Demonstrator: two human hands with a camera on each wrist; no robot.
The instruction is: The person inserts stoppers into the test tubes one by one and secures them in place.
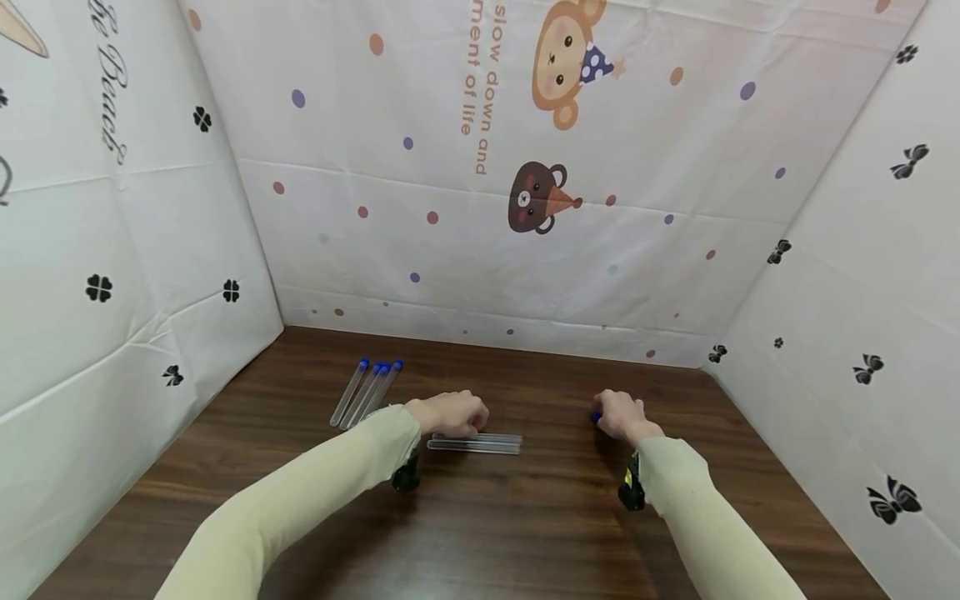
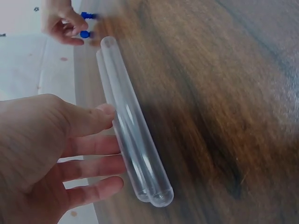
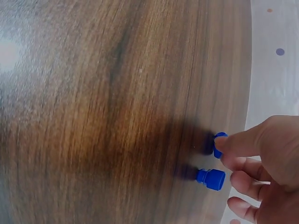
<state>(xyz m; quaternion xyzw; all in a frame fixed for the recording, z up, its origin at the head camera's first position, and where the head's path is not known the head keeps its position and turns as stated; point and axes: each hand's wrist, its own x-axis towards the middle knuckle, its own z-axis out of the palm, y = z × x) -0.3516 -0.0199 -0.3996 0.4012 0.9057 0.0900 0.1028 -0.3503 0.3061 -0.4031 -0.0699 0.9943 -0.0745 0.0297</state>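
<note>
Two clear test tubes (image 1: 487,447) lie side by side on the table, without caps. My left hand (image 1: 453,412) is over their left part. In the left wrist view its thumb and extended fingers (image 2: 93,165) reach the edge of the tubes (image 2: 135,135); no firm grip shows. Further right, my right hand (image 1: 621,414) pinches a blue cap (image 3: 219,140) between thumb and index finger, low over the table. A second blue cap (image 3: 212,179) lies on its side close to the other fingers of that hand, apart from them.
Several capped test tubes (image 1: 348,396) with blue tops lie in a group at the left rear of the brown wooden table (image 1: 480,533). Printed white cloth walls (image 1: 465,250) enclose the table at the back and on both sides.
</note>
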